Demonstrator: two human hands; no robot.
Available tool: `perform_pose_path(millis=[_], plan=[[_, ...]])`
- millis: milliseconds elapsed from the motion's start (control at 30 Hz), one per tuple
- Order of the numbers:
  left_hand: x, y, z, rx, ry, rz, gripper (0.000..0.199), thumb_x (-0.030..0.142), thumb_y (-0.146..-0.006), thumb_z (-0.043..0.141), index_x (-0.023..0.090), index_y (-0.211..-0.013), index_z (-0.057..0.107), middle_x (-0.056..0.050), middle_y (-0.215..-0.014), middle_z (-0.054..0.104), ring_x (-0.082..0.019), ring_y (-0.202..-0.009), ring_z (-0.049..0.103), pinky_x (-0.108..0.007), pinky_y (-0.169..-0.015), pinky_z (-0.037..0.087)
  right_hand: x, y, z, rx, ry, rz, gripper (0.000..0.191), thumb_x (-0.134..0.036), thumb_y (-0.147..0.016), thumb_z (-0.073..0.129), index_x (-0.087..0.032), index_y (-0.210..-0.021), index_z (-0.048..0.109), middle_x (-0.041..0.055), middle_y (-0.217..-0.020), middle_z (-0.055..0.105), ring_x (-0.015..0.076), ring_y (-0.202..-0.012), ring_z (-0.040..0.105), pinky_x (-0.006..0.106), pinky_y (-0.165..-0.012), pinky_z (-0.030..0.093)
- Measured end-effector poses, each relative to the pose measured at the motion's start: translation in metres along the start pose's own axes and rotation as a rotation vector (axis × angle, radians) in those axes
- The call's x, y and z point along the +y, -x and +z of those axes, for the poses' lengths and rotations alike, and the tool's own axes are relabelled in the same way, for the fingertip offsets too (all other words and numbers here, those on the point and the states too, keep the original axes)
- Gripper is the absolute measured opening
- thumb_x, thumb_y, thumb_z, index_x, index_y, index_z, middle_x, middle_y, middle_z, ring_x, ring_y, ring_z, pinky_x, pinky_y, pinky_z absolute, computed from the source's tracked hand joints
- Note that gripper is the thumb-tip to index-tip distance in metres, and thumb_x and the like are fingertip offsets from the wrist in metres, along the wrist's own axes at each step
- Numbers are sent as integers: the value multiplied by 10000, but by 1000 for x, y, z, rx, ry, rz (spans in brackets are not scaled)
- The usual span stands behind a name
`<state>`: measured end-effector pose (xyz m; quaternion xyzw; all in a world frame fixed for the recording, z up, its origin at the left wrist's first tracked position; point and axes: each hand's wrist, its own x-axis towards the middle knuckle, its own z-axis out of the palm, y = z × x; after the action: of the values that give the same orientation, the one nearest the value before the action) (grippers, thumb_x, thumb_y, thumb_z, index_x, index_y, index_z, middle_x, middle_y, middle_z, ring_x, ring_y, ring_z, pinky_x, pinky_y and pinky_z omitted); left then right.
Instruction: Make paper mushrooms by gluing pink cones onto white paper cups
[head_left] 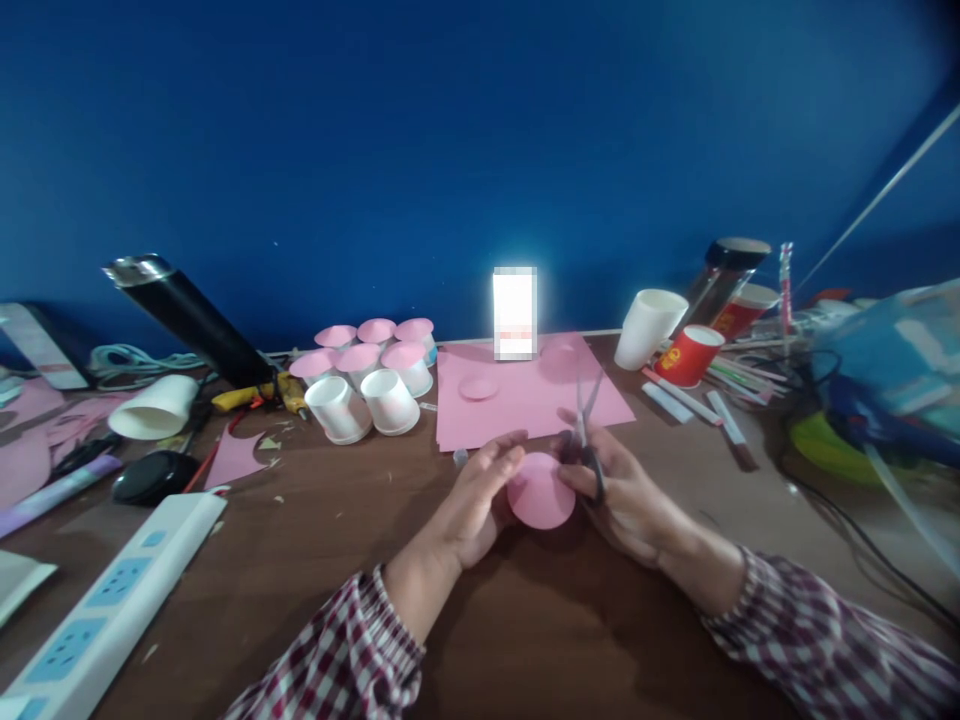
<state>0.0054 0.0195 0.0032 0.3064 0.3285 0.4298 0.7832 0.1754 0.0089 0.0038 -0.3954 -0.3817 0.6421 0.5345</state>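
Observation:
My left hand (480, 497) is closed on the left edge of a pink paper disc (541, 492), which looks like a shallow cone. A pair of scissors (582, 430) with dark handles is in my right hand (619, 490), its blades parted and pointing up toward the wall. The fingers of my right hand also reach the disc's right edge. Just beyond my hands lie pink paper sheets (517, 415), with a pink round piece (479, 388) on top. To the left stand several upturned white paper cups (390, 402), most capped with pink cones (358, 357).
At the right are stacked white cups (649, 328), a red cup (690, 355) and scattered sticks. At the left sit a white power strip (120, 600), a black flask (195, 325), a yellow glue gun (262, 395) and a white cup (154, 408). A blue wall (375, 180) stands behind.

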Motion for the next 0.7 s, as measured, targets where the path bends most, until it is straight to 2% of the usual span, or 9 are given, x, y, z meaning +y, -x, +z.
perform_pose_path(millis=[100,200,267,367,500,700], plan=[[-2,0,3,10,131,-49,431,406,-769,661,197,-1133,564,-103,-1124,625,-197,-932,618,-314,-777,492,2,-1,3,97,-27,-48,655,-202,-673,764,-294,-1252,473,-23,-920,569,110,-793,545,219,-732,468],[-6,-1,5,-13,111,-17,497,267,-714,735,171,-1162,543,-120,-1151,615,-209,-997,604,-326,-864,467,8,-2,5,114,-34,-100,695,-188,-675,765,-303,-1279,442,-19,-918,562,118,-823,539,227,-740,471],[-10,-3,4,18,93,14,570,183,-665,769,163,-1179,524,-119,-1129,626,-205,-989,607,-331,-885,458,12,-1,6,105,-11,-142,707,-185,-675,767,-313,-1286,434,-19,-930,558,120,-838,538,227,-744,474],[-14,-5,3,81,84,38,584,145,-639,777,163,-1163,520,-103,-1079,644,-195,-950,618,-333,-868,467,17,-1,8,112,61,-197,713,-205,-679,766,-322,-1295,425,-12,-955,552,129,-854,544,234,-744,487],[-13,-4,5,101,65,24,557,138,-613,788,164,-1113,544,-80,-1022,658,-168,-887,625,-301,-820,481,18,0,9,120,140,-245,703,-227,-706,747,-314,-1313,404,-3,-973,545,134,-871,551,250,-775,493],[-8,-3,9,144,27,9,584,142,-563,812,156,-1089,560,-83,-1004,661,-174,-865,623,-287,-765,490,15,2,11,112,155,-234,661,-277,-714,743,-299,-1292,424,3,-982,548,143,-870,551,257,-766,489]])
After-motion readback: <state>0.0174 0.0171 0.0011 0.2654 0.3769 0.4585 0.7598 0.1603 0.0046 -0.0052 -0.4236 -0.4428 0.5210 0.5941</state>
